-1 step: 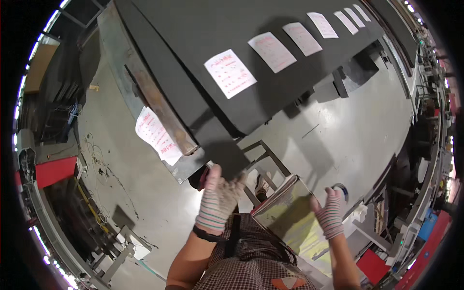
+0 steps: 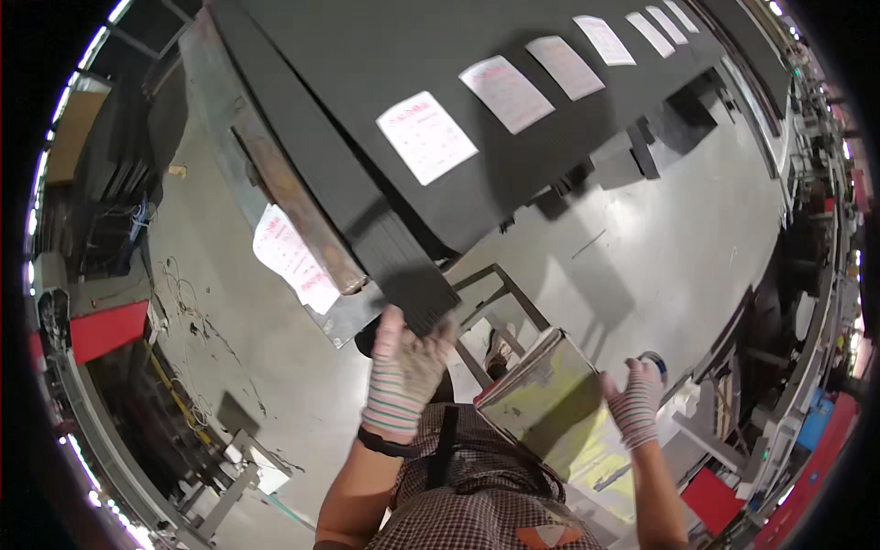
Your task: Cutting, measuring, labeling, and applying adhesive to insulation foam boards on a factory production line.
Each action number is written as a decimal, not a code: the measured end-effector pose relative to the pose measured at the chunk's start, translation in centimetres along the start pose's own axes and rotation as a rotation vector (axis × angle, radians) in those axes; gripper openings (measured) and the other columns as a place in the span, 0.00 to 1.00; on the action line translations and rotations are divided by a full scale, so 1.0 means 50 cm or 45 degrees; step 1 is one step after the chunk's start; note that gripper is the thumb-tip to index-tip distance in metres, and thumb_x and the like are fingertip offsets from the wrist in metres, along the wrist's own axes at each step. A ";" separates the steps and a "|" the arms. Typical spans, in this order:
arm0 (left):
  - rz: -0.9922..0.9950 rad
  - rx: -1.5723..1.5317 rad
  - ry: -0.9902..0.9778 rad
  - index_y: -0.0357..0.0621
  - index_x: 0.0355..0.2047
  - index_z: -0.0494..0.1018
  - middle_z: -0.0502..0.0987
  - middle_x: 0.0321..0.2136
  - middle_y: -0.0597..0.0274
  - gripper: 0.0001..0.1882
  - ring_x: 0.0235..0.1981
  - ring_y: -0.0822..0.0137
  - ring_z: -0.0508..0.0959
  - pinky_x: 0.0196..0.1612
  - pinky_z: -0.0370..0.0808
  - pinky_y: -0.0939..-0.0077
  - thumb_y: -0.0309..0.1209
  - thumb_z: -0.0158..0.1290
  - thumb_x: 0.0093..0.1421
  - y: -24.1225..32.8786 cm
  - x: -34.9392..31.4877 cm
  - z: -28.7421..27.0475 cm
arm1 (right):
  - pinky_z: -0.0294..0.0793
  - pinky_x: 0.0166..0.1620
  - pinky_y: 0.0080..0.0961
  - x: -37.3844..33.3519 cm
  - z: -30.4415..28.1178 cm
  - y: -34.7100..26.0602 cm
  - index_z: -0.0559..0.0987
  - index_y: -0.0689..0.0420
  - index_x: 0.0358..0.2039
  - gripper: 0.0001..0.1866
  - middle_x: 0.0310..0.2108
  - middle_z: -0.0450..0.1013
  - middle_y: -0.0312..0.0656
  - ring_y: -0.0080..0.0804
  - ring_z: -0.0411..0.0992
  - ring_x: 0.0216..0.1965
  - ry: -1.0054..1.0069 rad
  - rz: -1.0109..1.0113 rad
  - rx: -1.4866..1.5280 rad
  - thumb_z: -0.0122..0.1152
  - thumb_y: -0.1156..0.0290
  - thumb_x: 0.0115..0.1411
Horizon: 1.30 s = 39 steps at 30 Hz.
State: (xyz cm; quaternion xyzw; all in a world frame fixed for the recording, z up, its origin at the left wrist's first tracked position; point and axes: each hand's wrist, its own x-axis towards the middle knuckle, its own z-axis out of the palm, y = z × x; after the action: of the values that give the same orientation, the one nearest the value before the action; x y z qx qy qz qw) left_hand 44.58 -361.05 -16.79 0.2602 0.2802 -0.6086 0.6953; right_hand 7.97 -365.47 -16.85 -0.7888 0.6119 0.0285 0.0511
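Note:
My left hand (image 2: 408, 371), in a striped knit glove, has its thumb and fingers spread at the near end of a stack of dark grey sheets (image 2: 408, 261). I see nothing held in it; a dark rounded thing (image 2: 365, 339) is partly hidden behind the thumb. My right hand (image 2: 637, 399), gloved alike, is closed around a dark-rimmed ring like a roll of tape (image 2: 654, 359), at its fingertips. Between the hands is a worn yellow-green board (image 2: 550, 412). White printed labels (image 2: 427, 137) lie in a row across a wide dark panel (image 2: 348, 55).
More printed labels (image 2: 295, 259) hang beside a rusty metal bar (image 2: 293, 211) at the left. A metal frame (image 2: 500, 280) stands below the panel's near edge. Cables (image 2: 188, 312) lie on the grey floor (image 2: 321, 412). Racks and red panels (image 2: 108, 330) line the sides.
My left hand has shifted slightly left, and its fingers look more upright. The right hand and the ring have moved a little to the right. The labels appear slightly shifted leftward in view.

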 end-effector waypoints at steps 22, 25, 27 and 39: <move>0.298 -0.100 0.388 0.48 0.57 0.62 0.63 0.58 0.56 0.41 0.60 0.52 0.62 0.61 0.61 0.50 0.45 0.68 0.46 -0.151 0.222 0.244 | 0.68 0.42 0.42 -0.132 0.217 0.423 0.79 0.62 0.29 0.30 0.27 0.74 0.56 0.53 0.73 0.33 -1.153 0.768 0.541 0.45 0.45 0.64; 0.359 -0.069 0.470 0.46 0.60 0.57 0.59 0.59 0.55 0.47 0.59 0.53 0.63 0.62 0.61 0.50 0.47 0.69 0.45 -0.158 0.227 0.240 | 0.66 0.38 0.41 -0.101 0.211 0.451 0.78 0.61 0.26 0.28 0.22 0.70 0.53 0.47 0.67 0.30 -1.100 0.736 0.522 0.46 0.47 0.64; 0.389 -0.060 0.476 0.42 0.58 0.58 0.61 0.56 0.54 0.47 0.56 0.54 0.64 0.61 0.61 0.51 0.48 0.69 0.44 -0.159 0.231 0.243 | 0.62 0.31 0.37 -0.080 0.210 0.458 0.76 0.60 0.19 0.25 0.13 0.62 0.45 0.33 0.56 0.20 -1.019 0.637 0.537 0.50 0.52 0.64; 0.382 -0.249 0.670 0.49 0.59 0.57 0.65 0.53 0.63 0.52 0.56 0.56 0.65 0.60 0.62 0.51 0.46 0.73 0.37 -0.157 0.242 0.245 | 0.71 0.33 0.43 0.353 -0.123 0.128 0.73 0.57 0.23 0.14 0.23 0.70 0.49 0.50 0.72 0.28 -0.059 -0.272 0.507 0.57 0.61 0.59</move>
State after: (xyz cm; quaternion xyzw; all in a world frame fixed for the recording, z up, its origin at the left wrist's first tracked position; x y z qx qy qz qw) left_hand 38.92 -379.08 -16.83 0.3790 0.4663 -0.3812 0.7026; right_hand 6.04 -384.74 -12.91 -0.8226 0.5170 -0.0804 0.2225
